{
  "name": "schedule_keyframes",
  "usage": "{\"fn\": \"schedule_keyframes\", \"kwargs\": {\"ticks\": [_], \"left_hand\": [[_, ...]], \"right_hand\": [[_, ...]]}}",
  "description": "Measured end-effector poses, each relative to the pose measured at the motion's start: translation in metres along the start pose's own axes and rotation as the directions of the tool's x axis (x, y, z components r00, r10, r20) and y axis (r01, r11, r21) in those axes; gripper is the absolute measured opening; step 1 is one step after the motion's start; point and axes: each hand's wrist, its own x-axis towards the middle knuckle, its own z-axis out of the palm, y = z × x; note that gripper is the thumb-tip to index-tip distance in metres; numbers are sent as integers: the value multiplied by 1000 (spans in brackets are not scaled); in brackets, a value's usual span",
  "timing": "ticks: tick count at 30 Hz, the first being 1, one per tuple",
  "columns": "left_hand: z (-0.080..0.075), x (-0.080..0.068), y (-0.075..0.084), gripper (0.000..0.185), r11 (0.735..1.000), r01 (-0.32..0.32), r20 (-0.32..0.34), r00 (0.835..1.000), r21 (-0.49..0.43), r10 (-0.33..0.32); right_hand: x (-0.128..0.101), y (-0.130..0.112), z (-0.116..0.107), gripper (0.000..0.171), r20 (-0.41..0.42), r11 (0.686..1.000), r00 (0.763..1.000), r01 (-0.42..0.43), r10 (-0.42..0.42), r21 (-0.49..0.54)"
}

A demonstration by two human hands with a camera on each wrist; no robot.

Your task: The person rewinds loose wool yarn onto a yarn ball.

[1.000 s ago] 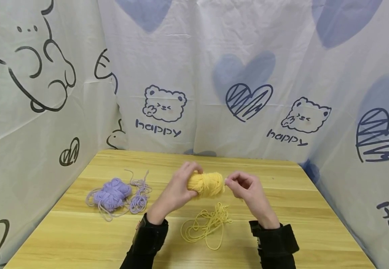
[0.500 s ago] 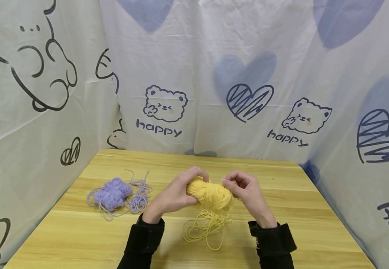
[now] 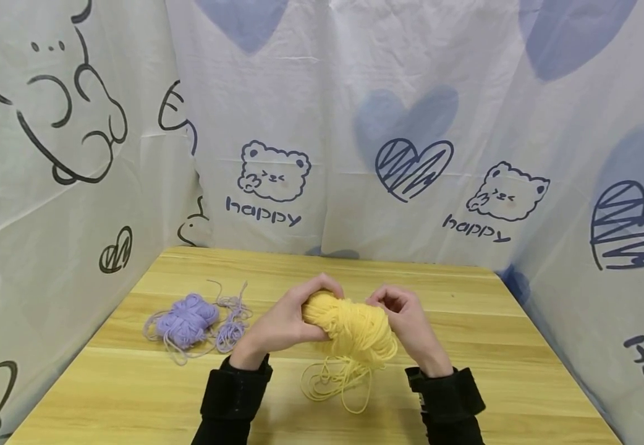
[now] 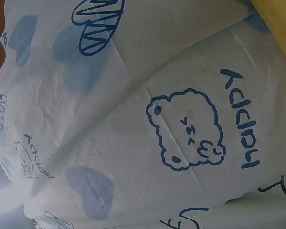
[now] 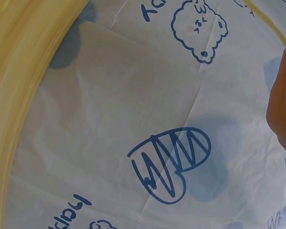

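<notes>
My left hand (image 3: 288, 321) grips the far-left end of a yellow yarn skein (image 3: 361, 330), thumb below and fingers over the top. The skein is held above the table and its banded right end tilts down toward me. At its right side my right hand (image 3: 411, 324) has thumb and fingertips drawn together near the skein. In the right wrist view a yellow yarn strand (image 5: 269, 21) runs to the right hand, which pinches it. Loose yellow yarn (image 3: 327, 386) lies in loops on the table beneath, partly hidden by the skein.
To the left on the wooden table (image 3: 133, 389) lies a purple yarn skein (image 3: 188, 321), with a tangle of loose purple yarn (image 3: 232, 334) beside it. White printed curtains (image 3: 344, 123) stand behind and along both sides of the table.
The yellow skein has turned, its right end swinging down and closer to me. My left hand has shifted slightly left; the right hand stays near the skein's right side.
</notes>
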Motion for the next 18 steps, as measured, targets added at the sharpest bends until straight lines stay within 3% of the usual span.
{"fn": "schedule_keyframes", "kwargs": {"ticks": [7,12,15,18], "left_hand": [[1,-1,4,55,997,-11,-80,997,-80,4],[2,1,8,55,991,-4,-168,986,-132,-19],[3,2,10,55,990,14,-254,966,-138,-49],[3,3,9,54,992,47,-351,932,-117,-86]], "right_hand": [[3,4,5,10,27,1000,999,27,-26,-13],[2,3,8,13,15,1000,1000,0,0,-31],[3,3,9,12,0,997,998,-57,57,-45],[4,4,10,14,16,997,998,-60,61,-56]]}}
